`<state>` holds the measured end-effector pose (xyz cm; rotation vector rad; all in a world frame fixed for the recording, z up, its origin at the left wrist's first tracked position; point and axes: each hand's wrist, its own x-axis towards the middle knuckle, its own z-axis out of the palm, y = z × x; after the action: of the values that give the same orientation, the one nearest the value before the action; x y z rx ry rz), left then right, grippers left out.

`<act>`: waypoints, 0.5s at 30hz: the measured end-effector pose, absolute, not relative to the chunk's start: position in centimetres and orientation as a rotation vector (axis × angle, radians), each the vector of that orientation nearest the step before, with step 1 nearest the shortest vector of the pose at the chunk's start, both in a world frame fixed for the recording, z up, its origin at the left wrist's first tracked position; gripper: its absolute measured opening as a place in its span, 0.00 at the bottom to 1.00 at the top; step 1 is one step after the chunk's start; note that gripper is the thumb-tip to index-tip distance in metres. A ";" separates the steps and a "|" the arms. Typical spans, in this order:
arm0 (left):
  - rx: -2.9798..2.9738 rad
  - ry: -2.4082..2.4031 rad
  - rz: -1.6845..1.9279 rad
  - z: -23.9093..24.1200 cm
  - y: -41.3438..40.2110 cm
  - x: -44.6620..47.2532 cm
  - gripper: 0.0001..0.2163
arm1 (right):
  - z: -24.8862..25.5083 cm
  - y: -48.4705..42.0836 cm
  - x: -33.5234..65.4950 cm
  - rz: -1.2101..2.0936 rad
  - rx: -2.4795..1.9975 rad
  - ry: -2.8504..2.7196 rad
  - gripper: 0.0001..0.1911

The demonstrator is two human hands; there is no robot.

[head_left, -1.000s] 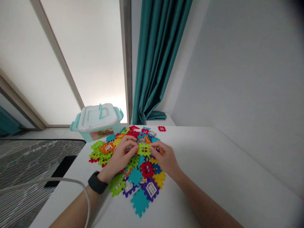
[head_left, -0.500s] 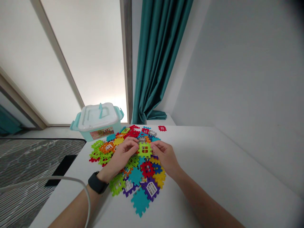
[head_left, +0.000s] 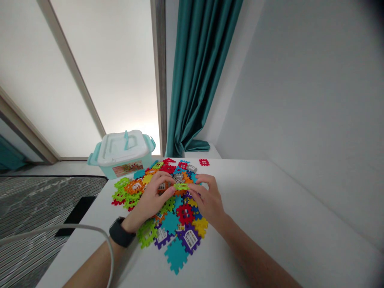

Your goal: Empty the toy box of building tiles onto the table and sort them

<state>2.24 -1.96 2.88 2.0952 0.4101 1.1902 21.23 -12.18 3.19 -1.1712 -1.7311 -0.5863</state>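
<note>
A lime-green window-shaped building tile (head_left: pixel 181 187) is held above the pile, tilted so that it shows nearly edge-on. My left hand (head_left: pixel 156 194) pinches its left side between thumb and fingers; a dark watch sits on that wrist. On the tile's right side, the fingers of my right hand (head_left: pixel 208 199) grip it, with the thumb close to its edge. Beneath both hands spreads a heap of interlocking plastic tiles. A red tile (head_left: pixel 185 214), a purple window tile (head_left: pixel 191 239) and a turquoise tile (head_left: pixel 176 255) lie at its near end.
A pale turquoise lidded box (head_left: pixel 127 154) stands at the table's back left. One red tile (head_left: pixel 204 162) lies apart near the far edge. A white cable (head_left: pixel 90 227) arches across the lower left. A black flat object (head_left: pixel 76 214) lies beyond the left table edge.
The green tile has tipped from facing me to nearly edge-on. My right hand's fingers have spread and shifted around its right side; the left hand stays on the left.
</note>
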 end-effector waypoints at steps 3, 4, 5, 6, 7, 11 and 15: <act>2.146 0.395 1.140 2.7 -1.8 2.1 0.09 | 3.1 -12.2 21.2 -0.658 -1.110 -1.769 0.12; 2.160 0.389 1.123 2.7 -1.8 2.1 0.09 | 3.1 -12.2 21.3 -0.672 -1.101 -1.777 0.12; 2.173 0.380 1.105 2.6 -1.7 2.1 0.08 | 3.1 -12.2 21.3 -0.683 -1.094 -1.784 0.12; 2.184 0.368 1.090 2.6 -1.7 2.1 0.08 | 3.1 -12.2 21.4 -0.691 -1.092 -1.795 0.12; 2.195 0.357 1.083 2.5 -1.7 2.1 0.08 | 3.1 -12.2 21.5 -0.693 -1.094 -1.811 0.12; 2.271 0.380 1.226 2.2 -1.5 1.9 0.12 | 3.2 -12.1 22.0 -0.645 -1.108 -1.905 0.13; 2.453 0.406 1.516 1.7 -1.1 1.5 0.21 | 3.4 -11.9 22.1 -0.596 -1.119 -1.967 0.17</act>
<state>1.54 -1.11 1.69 2.4530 0.4059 1.5160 22.08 -11.89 3.45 -1.1186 -1.9674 -0.5957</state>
